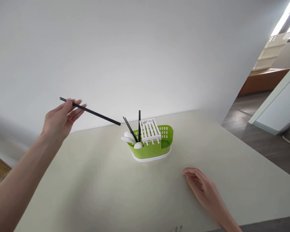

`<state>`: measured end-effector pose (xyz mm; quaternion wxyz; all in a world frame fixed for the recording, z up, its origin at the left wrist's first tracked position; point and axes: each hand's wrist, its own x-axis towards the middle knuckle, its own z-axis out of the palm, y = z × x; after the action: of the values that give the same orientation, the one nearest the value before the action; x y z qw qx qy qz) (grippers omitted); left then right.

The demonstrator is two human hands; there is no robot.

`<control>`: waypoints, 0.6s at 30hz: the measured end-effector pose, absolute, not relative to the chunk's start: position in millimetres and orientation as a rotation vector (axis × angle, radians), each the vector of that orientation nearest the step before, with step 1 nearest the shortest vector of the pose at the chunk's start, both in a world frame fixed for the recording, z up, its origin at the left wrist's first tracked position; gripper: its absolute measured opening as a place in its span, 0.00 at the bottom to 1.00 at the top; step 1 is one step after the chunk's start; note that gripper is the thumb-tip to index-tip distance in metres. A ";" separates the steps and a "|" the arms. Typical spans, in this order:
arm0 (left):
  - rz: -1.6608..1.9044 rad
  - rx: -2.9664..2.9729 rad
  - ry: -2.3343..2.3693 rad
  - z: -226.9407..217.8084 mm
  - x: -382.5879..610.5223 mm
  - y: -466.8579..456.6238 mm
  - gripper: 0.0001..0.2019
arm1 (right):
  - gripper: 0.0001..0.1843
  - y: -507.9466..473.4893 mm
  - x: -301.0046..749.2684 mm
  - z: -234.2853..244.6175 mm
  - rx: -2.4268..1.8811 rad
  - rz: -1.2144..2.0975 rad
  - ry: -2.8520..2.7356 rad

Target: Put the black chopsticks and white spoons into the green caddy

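Note:
Black chopsticks (96, 113) are pinched in my left hand (60, 117), raised at the left, their thick ends pointing right and slightly down toward the green caddy. This green utensil caddy (147, 151) stands on the table on a white base tray (152, 159). White spoons (128, 138) lean in its left end beside more black chopsticks (139, 125). A white slotted rack (150, 130) sits across the middle of the caddy. On the table to the caddy's lower right rests my right hand (204, 188), loosely closed, thumb and fingertips together, with nothing visible in it.
The pale table (125, 193) runs back to a white wall (145, 58). Past its right edge lies a dark floor (246, 109) with a white panel (277, 100). Part of a shiny rounded object (0, 183) shows at the far left, partly hidden by my forearm.

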<state>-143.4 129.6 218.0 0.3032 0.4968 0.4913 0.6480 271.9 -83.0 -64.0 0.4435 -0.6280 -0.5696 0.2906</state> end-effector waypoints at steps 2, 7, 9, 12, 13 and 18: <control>1.728 1.301 1.381 215.1 -168.5 128.4 0.15 | 0.20 -84.1 271.8 -63.3 -1.562 0.713 -1.415; 1.275 1.455 1.742 179.3 -232.8 120.8 0.31 | 0.19 -85.8 273.7 -71.7 -1.596 0.697 -1.442; 0.949 1.504 1.846 156.0 -250.5 117.0 0.36 | 0.19 -86.3 275.0 -76.0 -1.609 0.700 -1.449; 0.460 1.576 1.934 118.0 -266.3 115.1 0.32 | 0.19 -87.2 277.0 -79.9 -1.619 0.708 -1.461; 0.335 1.609 1.971 105.5 -269.6 115.9 0.30 | 0.19 -87.5 277.6 -80.4 -1.621 0.706 -1.469; 0.075 1.813 2.096 55.3 -279.1 125.2 0.22 | 0.19 -87.6 279.6 -80.3 -1.636 0.678 -1.486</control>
<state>-279.1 125.2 55.3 0.1836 0.6429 0.7431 0.0266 279.6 -87.6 -80.3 0.4030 -0.6475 -0.5884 0.2685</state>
